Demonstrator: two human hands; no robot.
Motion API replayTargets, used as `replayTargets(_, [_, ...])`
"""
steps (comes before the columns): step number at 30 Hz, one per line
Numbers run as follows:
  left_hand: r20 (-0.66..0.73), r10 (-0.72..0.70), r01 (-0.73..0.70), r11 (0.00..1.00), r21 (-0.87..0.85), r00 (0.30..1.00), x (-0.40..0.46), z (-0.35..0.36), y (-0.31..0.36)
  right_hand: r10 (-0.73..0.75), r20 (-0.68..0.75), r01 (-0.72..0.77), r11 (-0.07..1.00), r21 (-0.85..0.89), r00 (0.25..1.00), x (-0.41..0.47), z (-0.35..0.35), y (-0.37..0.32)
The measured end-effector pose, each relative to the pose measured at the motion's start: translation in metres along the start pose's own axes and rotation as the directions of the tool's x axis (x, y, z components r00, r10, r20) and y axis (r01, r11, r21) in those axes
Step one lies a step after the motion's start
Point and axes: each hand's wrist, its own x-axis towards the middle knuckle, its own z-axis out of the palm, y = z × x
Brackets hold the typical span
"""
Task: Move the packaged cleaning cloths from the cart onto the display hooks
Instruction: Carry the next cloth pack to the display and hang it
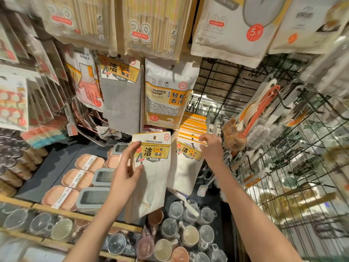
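Below sponge pack: left hand point(126, 173) fingers grasp towel pack point(153, 167); right hand point(212, 146) fingers pinch hanging packs point(190, 148).

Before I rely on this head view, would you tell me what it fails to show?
- Cart: nowhere in frame.
- Hook under the hanging cleaning towels: covered by the right hand and the card headers.
- Pack count in the left hand: the front pack hides any behind.
- Left-edge packages: blurred.

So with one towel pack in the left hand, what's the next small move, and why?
Probably carry the white cleaning towels pack in the left hand rightward and thread its punched hole onto the hook where the right hand steadies the hanging row of packs; the held pack is not yet hooked.
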Motion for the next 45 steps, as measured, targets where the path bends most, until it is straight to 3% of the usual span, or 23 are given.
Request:
replayTargets(3, [0.021, -0.004, 0.005, 1.000, -0.023, 1.000, -0.004, 0.000, 0.005, -0.131, -0.028, 0.134, 0.982, 0.131, 0.991, -0.012, -0.013, -0.017])
replayTargets(7, [0.045, 0.019, -0.019, 1.000, -0.015, 0.999, -0.007, 0.003, 0.017, -0.282, 0.037, 0.258, 0.916, 0.306, 0.959, -0.030, -0.032, -0.054])
replayTargets(14, [0.142, 0.038, -0.033, 0.999, -0.037, 0.989, -0.012, 0.007, 0.022, -0.309, 0.288, 0.191, 0.908, 0.372, 0.906, -0.051, -0.052, -0.100])
replayTargets(19, [0.157, 0.050, -0.039, 0.997, -0.073, 0.986, -0.023, 0.014, 0.020, -0.326, 0.352, 0.200, 0.916, 0.349, 0.877, -0.061, -0.056, -0.092])
replayTargets(28, [0.127, -0.105, 0.103, 0.994, 0.024, 0.986, -0.025, 0.016, 0.007, -0.104, 0.377, -0.058, 0.917, 0.394, 0.920, -0.067, -0.053, -0.055])
replayTargets(36, [0.134, -0.136, 0.094, 0.956, 0.277, 0.982, -0.016, 0.010, 0.005, 0.005, 0.367, -0.118, 0.951, 0.285, 0.930, -0.047, -0.040, -0.020])
replayTargets(45, [0.100, -0.147, 0.109, 0.943, 0.315, 0.984, -0.010, -0.003, -0.004, 0.134, 0.302, -0.207, 0.952, 0.224, 0.944, -0.014, -0.010, 0.007])
